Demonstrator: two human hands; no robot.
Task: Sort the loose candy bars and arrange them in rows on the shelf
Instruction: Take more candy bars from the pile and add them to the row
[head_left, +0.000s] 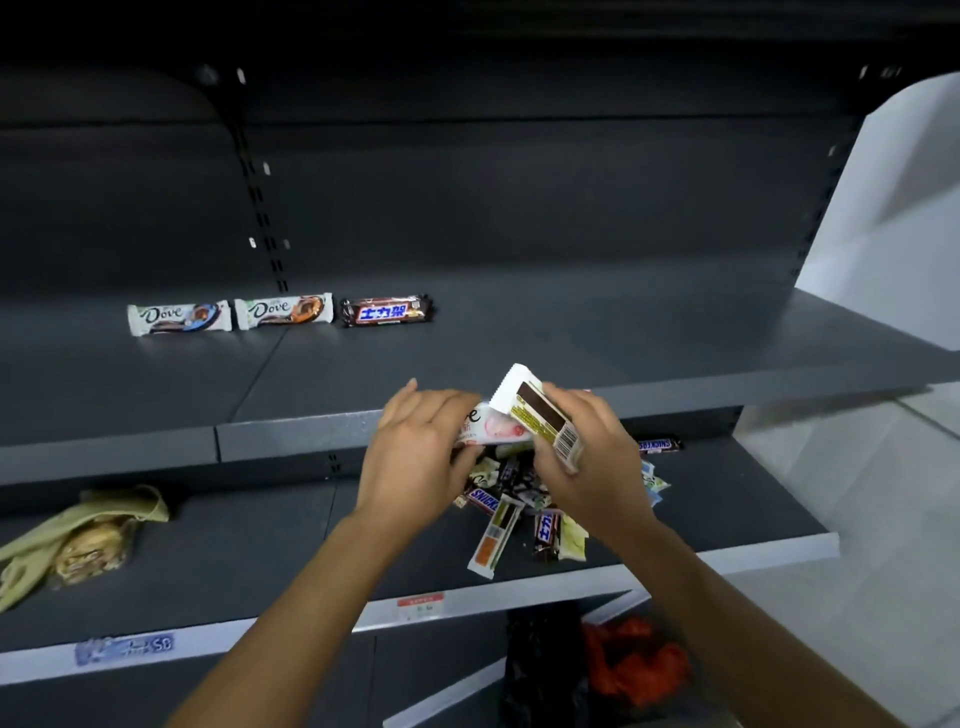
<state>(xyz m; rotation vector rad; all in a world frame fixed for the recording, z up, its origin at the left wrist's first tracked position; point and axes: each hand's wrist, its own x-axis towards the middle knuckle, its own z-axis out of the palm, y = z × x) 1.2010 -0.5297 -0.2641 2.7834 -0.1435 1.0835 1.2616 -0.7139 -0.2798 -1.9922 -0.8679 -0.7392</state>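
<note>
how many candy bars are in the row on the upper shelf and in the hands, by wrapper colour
white bars, row: 2
brown bar, row: 1
pink bar, left hand: 1
white bar, right hand: 1
total: 5

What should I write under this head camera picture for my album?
Left hand holds a pink bar, right hand a white bar, above the loose pile; three bars line the upper shelf.
</note>
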